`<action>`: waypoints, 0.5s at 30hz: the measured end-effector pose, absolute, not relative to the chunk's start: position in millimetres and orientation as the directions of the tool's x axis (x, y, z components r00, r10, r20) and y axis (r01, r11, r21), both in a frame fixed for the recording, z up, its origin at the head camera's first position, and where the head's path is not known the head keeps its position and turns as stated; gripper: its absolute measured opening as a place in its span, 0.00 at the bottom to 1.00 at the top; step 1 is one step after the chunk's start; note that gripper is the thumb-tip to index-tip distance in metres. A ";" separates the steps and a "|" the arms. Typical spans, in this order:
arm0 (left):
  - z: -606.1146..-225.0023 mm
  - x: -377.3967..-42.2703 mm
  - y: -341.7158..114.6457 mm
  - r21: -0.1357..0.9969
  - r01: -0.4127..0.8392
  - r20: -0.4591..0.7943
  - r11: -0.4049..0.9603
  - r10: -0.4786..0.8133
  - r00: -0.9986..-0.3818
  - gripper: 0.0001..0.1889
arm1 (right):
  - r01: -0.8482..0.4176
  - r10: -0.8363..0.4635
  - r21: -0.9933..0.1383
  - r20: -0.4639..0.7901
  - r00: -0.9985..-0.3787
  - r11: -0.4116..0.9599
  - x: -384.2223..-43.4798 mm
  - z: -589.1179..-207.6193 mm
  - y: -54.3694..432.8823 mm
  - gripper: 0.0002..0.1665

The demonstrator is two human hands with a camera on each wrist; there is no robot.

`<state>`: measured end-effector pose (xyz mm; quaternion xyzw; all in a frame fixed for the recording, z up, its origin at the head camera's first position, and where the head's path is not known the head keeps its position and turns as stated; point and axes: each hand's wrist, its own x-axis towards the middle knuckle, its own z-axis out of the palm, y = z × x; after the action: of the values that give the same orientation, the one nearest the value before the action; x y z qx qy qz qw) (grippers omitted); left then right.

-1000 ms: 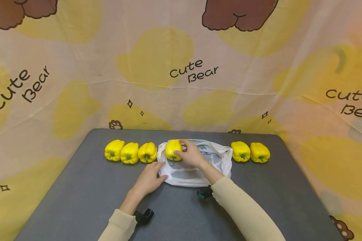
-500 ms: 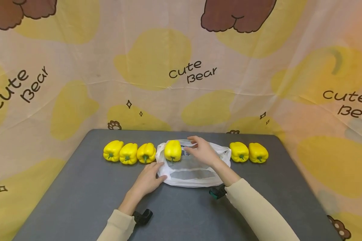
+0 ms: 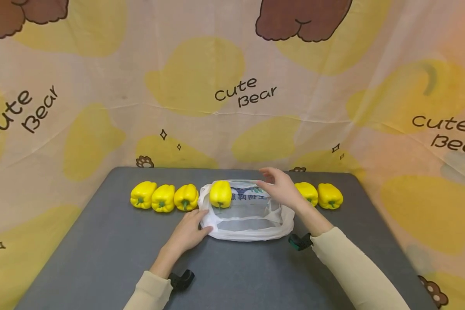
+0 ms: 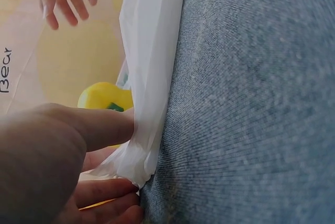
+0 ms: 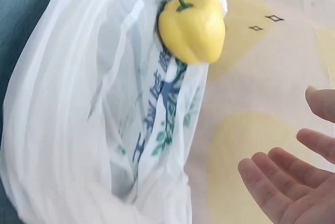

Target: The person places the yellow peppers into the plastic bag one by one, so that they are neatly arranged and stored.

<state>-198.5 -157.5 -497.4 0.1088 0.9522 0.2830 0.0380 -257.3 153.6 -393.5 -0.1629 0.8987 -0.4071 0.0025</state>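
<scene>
"Left hand (image 3: 187, 230) first: how was it set?"

"Pinching the left side of the white bag (image 3: 252, 234), whose mouth ran long from left to right."

"And the yellow pepper (image 3: 220, 193)?"

"Inside that mouth at its left end, just beyond the left hand, its stem towards the near side."

"Where was the right hand (image 3: 283, 187)?"

"Above the mouth's right end, fingers loosely spread, holding nothing. The bagged pepper lay well to its left. The pair of peppers (image 3: 330, 196) lay to its right, outside the bag, one partly hidden behind it, so it was the nearer hand for those."

"The row of three peppers (image 3: 163, 198)?"

"Left of the bag, nearer the left hand."

"Room?"

"Most, I judged, on the near side of the grey table (image 3: 232, 271). Behind the peppers ran a narrow strip, then its far edge, then the printed cloth (image 3: 201, 77)."
</scene>
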 end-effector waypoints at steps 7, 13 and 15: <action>-494.7 -197.5 -157.0 0.542 0.188 -0.007 0.819 0.228 -0.974 0.31 | -0.295 -0.270 -0.704 0.152 -0.951 0.646 -257.2 -390.8 175.2 0.31; -492.2 -195.3 -156.9 0.528 0.171 -0.024 0.832 0.216 -0.976 0.32 | -0.249 -0.237 -0.705 0.117 -0.964 0.664 -258.0 -387.6 192.0 0.32; -491.8 -194.5 -157.2 0.527 0.168 -0.029 0.833 0.215 -0.976 0.31 | -0.238 -0.228 -0.704 0.110 -0.967 0.669 -258.4 -386.0 197.4 0.33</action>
<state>-194.5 -157.2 -491.8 0.1000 0.9563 0.2712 0.0434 -258.4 197.4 -386.0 -0.1277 0.9135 -0.3861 -0.0064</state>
